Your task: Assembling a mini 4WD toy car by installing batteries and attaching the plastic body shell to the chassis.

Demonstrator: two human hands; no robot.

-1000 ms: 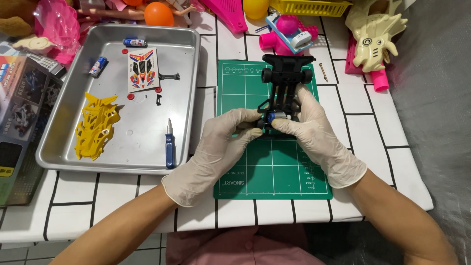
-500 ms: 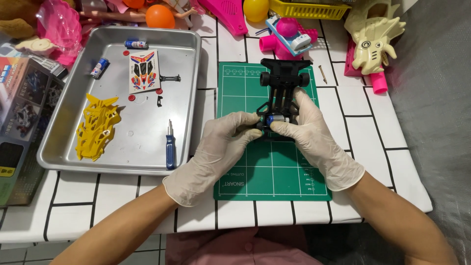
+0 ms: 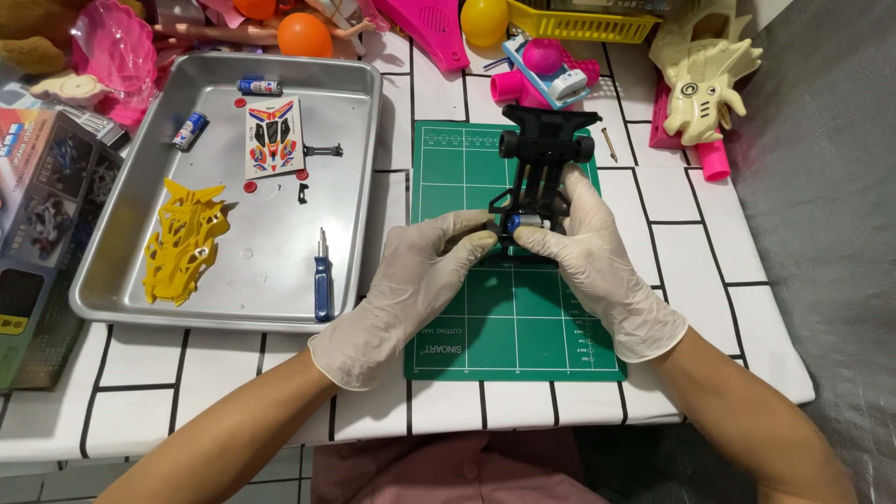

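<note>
Both gloved hands, left hand (image 3: 411, 280) and right hand (image 3: 593, 261), grip closed on the black toy car frame (image 3: 544, 173) (small motor (image 3: 525, 222) between fingertips), green mat (image 3: 509, 327) beneath.

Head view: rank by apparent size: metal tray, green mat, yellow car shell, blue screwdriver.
1. Metal tray
2. Green mat, slightly smaller than the tray, partly covered by the hands
3. Yellow car shell
4. Blue screwdriver

All lie at about the same height, so nearness to the camera changes little.
</note>
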